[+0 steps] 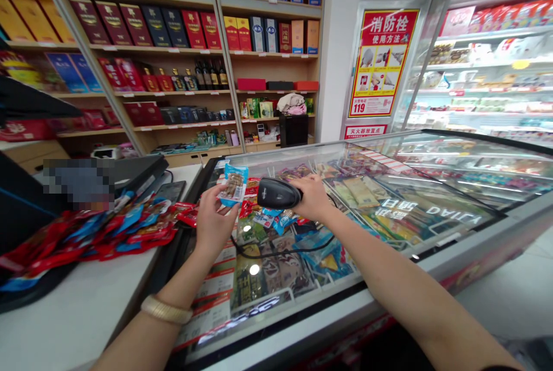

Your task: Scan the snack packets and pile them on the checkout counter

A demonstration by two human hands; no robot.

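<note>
Between the fingers and thumb of my left hand (pixel 215 218) is a small blue snack packet (pixel 234 184) with a clear window and a white label facing me. My right hand (pixel 313 195) is wrapped round a black barcode scanner (pixel 279 193), its head pointing left toward the packet with a gap between them. The scanner's black cable (pixel 280 254) loops over the glass top of the freezer (pixel 389 186). Beneath the scanner, loose blue packets (pixel 283 220) and red packets (pixel 248 208) lie on the glass.
Left of the freezer, a white counter (pixel 86 313) carries a heap of red and blue packets (pixel 142 224) and a dark phone-like device (pixel 170 191). Shelves (pixel 173 51) of boxed goods line the back wall. A fire hydrant sign (pixel 383 63) hangs near a lit display fridge (pixel 488 65).
</note>
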